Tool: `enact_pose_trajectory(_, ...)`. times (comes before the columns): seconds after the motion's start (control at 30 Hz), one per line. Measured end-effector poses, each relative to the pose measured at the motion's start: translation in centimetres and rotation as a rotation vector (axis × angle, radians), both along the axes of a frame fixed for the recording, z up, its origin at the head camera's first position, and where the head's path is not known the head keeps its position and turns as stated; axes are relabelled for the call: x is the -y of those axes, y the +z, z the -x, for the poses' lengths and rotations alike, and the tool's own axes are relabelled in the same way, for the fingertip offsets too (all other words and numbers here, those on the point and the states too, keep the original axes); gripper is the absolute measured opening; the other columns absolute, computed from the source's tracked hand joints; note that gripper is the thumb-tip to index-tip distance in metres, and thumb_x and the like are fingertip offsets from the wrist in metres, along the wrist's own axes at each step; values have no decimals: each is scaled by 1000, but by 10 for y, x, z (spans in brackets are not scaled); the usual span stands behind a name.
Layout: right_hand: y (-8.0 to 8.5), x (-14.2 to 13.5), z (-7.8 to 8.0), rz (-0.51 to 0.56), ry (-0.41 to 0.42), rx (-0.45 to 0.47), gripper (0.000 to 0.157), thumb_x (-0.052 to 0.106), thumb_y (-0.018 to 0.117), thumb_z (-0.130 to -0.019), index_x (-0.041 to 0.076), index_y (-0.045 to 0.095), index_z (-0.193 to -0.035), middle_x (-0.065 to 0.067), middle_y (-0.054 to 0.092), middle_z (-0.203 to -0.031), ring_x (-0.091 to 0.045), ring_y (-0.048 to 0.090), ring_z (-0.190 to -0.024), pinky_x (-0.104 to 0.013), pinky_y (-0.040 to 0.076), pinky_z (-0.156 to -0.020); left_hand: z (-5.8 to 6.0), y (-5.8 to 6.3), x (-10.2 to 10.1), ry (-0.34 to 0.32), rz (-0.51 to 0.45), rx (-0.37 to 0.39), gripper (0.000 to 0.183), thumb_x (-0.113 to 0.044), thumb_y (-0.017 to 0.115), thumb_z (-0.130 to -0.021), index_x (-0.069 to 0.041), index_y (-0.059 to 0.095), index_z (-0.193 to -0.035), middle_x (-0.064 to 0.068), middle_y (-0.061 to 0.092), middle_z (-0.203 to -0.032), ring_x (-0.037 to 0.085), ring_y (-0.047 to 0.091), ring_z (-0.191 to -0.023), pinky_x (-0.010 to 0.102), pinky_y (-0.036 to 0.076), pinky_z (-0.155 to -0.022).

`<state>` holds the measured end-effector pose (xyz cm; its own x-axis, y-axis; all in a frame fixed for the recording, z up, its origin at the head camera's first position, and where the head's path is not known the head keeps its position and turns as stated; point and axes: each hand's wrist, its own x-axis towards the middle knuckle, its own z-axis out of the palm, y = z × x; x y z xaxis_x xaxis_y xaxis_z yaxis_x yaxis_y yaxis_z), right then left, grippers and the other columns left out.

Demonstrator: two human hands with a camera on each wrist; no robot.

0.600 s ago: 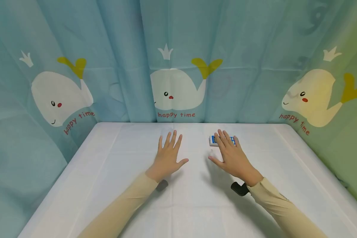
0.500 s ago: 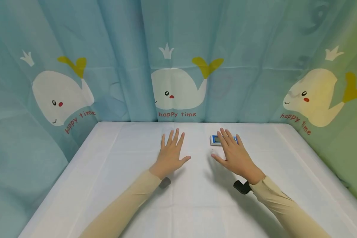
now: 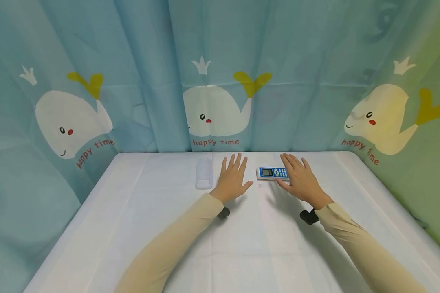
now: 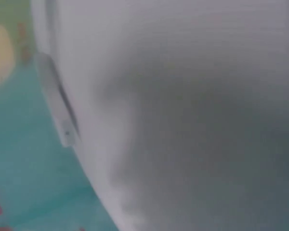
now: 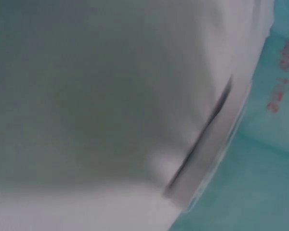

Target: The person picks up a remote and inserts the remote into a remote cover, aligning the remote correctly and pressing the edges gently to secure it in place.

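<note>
A white remote control (image 3: pixel 267 173) with a blue face, a small grey screen and pale buttons lies crosswise near the far edge of the table. My right hand (image 3: pixel 301 181), palm down with fingers straight, overlaps the remote's right end in the head view; its thumb is right at the near edge. To the left lies a translucent whitish sleeve (image 3: pixel 204 173), long and with rounded corners. Between the two is my left hand (image 3: pixel 232 181), fingers spread and holding nothing. The right wrist view catches the remote's side (image 5: pixel 209 147) edge-on. Neither wrist view shows any fingers.
A white cloth covers the table (image 3: pixel 150 228). Behind it hangs a blue-green curtain (image 3: pixel 297 101) printed with whales and words. Black wrist cameras (image 3: pixel 309 217) sit under both wrists, and the hands cast shadows on the cloth.
Both hands have moved right and slightly forward, the left one further. The translucent sleeve now shows beside the left hand, and more of the remote control is uncovered.
</note>
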<state>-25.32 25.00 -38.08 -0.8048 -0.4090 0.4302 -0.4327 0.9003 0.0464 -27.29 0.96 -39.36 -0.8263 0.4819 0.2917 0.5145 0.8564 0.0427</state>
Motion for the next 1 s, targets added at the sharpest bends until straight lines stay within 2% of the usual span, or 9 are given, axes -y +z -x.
enact_pose_trajectory(0.23,-7,-15,18,-35,26,-22,77,37,69,-80,-6,40,-137,-25,49,-134,-39,43,-125,-65,28,-102,17,-5,-26,2,103,37,76,-52,50,-91,-8,24,-149,14,25,-154,31,24,-143,49,20,-115)
enact_pose_trajectory(0.37,-10,-20,25,-42,29,2,75,36,69,-80,-5,41,-136,-25,51,-132,-40,45,-124,-65,28,-102,28,-8,-35,15,142,62,75,-52,48,-92,-9,24,-149,13,27,-154,29,26,-143,47,20,-116)
enact_pose_trajectory(0.53,-14,-24,34,-66,9,75,75,37,67,-83,-3,37,-139,-25,51,-131,-40,46,-123,-65,27,-103,39,-11,-44,28,186,83,74,-51,50,-92,-9,27,-148,12,31,-152,28,29,-141,46,20,-115)
enact_pose_trajectory(0.73,-23,-30,44,-96,-15,188,77,38,67,-84,-1,33,-141,-26,51,-132,-40,46,-124,-64,27,-104,48,-16,-57,5,265,83,73,-53,49,-91,-11,29,-147,9,34,-151,27,31,-140,45,21,-115)
enact_pose_trajectory(0.87,-25,-32,50,-105,-34,222,76,38,67,-82,-2,37,-139,-27,52,-130,-41,46,-123,-65,27,-103,54,-18,-65,0,328,51,73,-56,48,-91,-13,30,-147,6,38,-148,24,35,-138,43,23,-115)
enact_pose_trajectory(1.0,-26,-33,56,-131,-58,255,72,40,68,-81,-2,44,-134,-26,53,-129,-41,45,-123,-66,27,-103,59,-21,-71,-11,343,58,72,-55,50,-90,-13,33,-145,5,43,-144,23,40,-133,43,23,-115)
